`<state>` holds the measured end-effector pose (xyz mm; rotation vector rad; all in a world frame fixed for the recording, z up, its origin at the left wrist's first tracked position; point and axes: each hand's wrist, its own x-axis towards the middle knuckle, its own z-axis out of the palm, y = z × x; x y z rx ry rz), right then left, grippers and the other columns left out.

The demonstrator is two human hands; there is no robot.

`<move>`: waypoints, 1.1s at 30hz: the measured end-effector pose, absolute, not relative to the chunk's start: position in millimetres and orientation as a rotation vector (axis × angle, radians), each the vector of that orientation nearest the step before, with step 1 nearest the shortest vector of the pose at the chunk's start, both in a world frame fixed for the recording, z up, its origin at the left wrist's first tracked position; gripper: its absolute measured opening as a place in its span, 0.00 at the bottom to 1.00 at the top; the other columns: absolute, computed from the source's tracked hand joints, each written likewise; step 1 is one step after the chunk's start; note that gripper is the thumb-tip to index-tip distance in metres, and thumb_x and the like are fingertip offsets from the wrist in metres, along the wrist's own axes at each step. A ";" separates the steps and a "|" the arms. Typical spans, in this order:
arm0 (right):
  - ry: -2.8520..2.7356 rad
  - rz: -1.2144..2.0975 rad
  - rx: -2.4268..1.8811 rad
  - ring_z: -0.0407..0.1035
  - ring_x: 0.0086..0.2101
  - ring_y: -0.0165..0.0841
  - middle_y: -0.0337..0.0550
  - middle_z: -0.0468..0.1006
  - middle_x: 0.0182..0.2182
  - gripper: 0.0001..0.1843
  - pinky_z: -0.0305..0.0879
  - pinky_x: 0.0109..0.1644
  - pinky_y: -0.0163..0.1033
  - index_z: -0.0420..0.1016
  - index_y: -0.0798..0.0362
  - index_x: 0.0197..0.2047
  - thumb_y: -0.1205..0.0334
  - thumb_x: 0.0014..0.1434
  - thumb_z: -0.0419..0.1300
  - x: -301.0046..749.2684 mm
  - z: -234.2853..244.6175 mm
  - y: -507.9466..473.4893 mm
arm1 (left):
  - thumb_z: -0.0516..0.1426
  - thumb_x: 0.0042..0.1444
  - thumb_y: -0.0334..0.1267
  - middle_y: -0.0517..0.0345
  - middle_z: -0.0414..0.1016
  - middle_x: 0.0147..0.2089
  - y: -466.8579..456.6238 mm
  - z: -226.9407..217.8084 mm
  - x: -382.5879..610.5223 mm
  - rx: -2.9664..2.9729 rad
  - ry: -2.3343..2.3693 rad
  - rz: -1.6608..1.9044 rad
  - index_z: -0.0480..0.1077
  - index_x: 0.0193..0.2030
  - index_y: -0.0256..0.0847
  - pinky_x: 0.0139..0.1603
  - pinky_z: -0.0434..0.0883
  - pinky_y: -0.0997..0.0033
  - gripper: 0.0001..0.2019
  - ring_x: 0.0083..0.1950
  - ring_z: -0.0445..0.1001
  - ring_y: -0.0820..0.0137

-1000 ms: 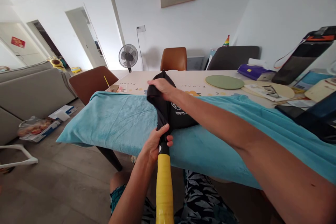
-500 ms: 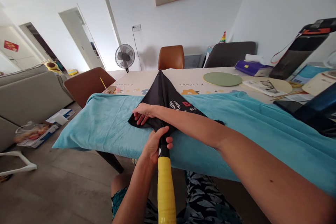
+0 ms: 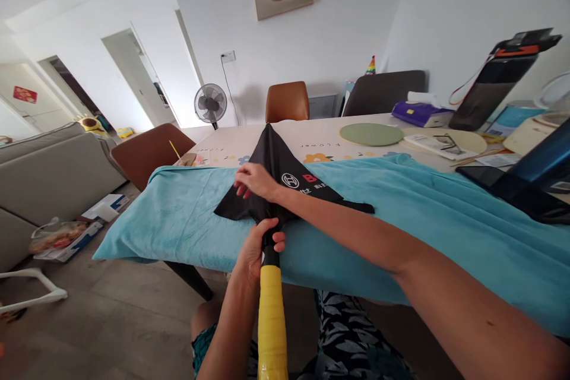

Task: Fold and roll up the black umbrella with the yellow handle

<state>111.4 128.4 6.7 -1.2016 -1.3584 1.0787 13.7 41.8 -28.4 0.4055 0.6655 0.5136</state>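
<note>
A black umbrella [image 3: 285, 175] with white and red print lies partly spread on a light blue towel [image 3: 401, 219] that covers the near end of the table. Its yellow handle [image 3: 271, 320] points toward me over the table edge. My left hand [image 3: 258, 246] is wrapped round the black shaft just above the yellow grip. My right hand [image 3: 256, 181] rests on the black canopy left of the print, its fingers curled down onto the fabric.
Brown chairs [image 3: 149, 151] stand at the left side and far end, a dark chair [image 3: 383, 90] at the back right. Green round mat [image 3: 371, 134], purple box [image 3: 421, 113], papers and dark cases crowd the table's right. A fan [image 3: 210, 103], sofa [image 3: 48, 172] and floor clutter lie left.
The bunched black canopy has been pulled open into a flat triangle on the towel. My right hand went from the far tip down to the near left edge, then up onto the canopy.
</note>
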 end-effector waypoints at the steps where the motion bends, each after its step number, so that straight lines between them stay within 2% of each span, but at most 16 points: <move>1: -1.315 1.011 -1.217 0.69 0.23 0.28 0.39 0.74 0.28 0.04 0.64 0.23 0.32 0.62 0.52 0.32 0.62 0.55 0.54 128.9 8.4 125.3 | 0.51 0.56 0.32 0.68 0.50 0.19 41.6 -27.6 13.1 0.406 0.674 0.488 0.56 0.30 0.39 0.11 0.52 0.85 0.05 0.15 0.53 0.82; 6: -1.007 0.442 -1.572 0.62 0.18 0.24 0.40 0.72 0.26 0.03 0.59 0.21 0.31 0.63 0.54 0.30 0.65 0.52 0.50 229.5 -4.6 104.1 | 0.50 0.56 0.33 0.66 0.52 0.18 39.7 -26.1 11.6 0.428 0.678 0.470 0.57 0.30 0.38 0.12 0.52 0.85 0.06 0.15 0.54 0.81; 10: -1.053 0.299 -1.873 0.62 0.20 0.27 0.39 0.71 0.20 0.10 0.57 0.25 0.32 0.66 0.54 0.25 0.61 0.53 0.48 266.8 -34.0 83.9 | 0.50 0.57 0.33 0.66 0.53 0.18 38.8 -27.1 12.6 0.448 0.670 0.483 0.59 0.30 0.37 0.12 0.53 0.85 0.06 0.16 0.53 0.81; 14: -1.047 0.296 -1.954 0.65 0.25 0.28 0.40 0.74 0.26 0.11 0.57 0.29 0.32 0.68 0.54 0.29 0.61 0.55 0.46 268.6 -48.8 80.6 | 0.48 0.58 0.34 0.66 0.53 0.17 37.7 -25.0 13.4 0.466 0.686 0.474 0.60 0.30 0.35 0.12 0.53 0.86 0.07 0.16 0.53 0.82; 17: -1.057 0.295 -2.027 0.66 0.30 0.31 0.43 0.75 0.29 0.11 0.56 0.31 0.33 0.69 0.54 0.29 0.59 0.54 0.49 268.7 -46.4 86.5 | 0.48 0.59 0.35 0.66 0.52 0.17 37.1 -23.9 13.2 0.449 0.706 0.462 0.61 0.31 0.34 0.12 0.54 0.86 0.08 0.15 0.53 0.82; 23: -1.135 0.409 -2.061 0.66 0.28 0.33 0.41 0.72 0.21 0.15 0.55 0.30 0.34 0.69 0.53 0.19 0.52 0.49 0.57 274.0 -41.1 90.7 | 0.51 0.57 0.36 0.67 0.52 0.18 38.6 -29.4 10.5 0.467 0.665 0.432 0.62 0.33 0.35 0.13 0.56 0.86 0.06 0.16 0.54 0.82; 26: -1.072 0.533 -1.924 0.65 0.25 0.31 0.39 0.69 0.19 0.12 0.56 0.28 0.33 0.69 0.54 0.19 0.55 0.45 0.60 276.3 -43.2 87.0 | 0.52 0.56 0.36 0.68 0.51 0.18 40.0 -32.3 9.6 0.479 0.660 0.427 0.62 0.33 0.35 0.13 0.56 0.85 0.06 0.16 0.54 0.82; 28: -1.018 0.605 -1.811 0.64 0.24 0.29 0.38 0.70 0.19 0.11 0.59 0.28 0.33 0.68 0.54 0.21 0.56 0.46 0.59 278.9 -44.4 83.7 | 0.52 0.56 0.36 0.68 0.51 0.18 40.7 -32.9 9.5 0.481 0.658 0.430 0.61 0.32 0.35 0.13 0.55 0.86 0.06 0.16 0.54 0.82; 33: -0.804 0.857 -1.369 0.65 0.23 0.27 0.34 0.68 0.20 0.09 0.65 0.29 0.33 0.63 0.53 0.25 0.58 0.48 0.59 286.4 -43.3 77.2 | 0.51 0.57 0.36 0.67 0.51 0.18 39.9 -28.1 11.5 0.450 0.700 0.414 0.53 0.27 0.40 0.12 0.54 0.85 0.10 0.15 0.55 0.81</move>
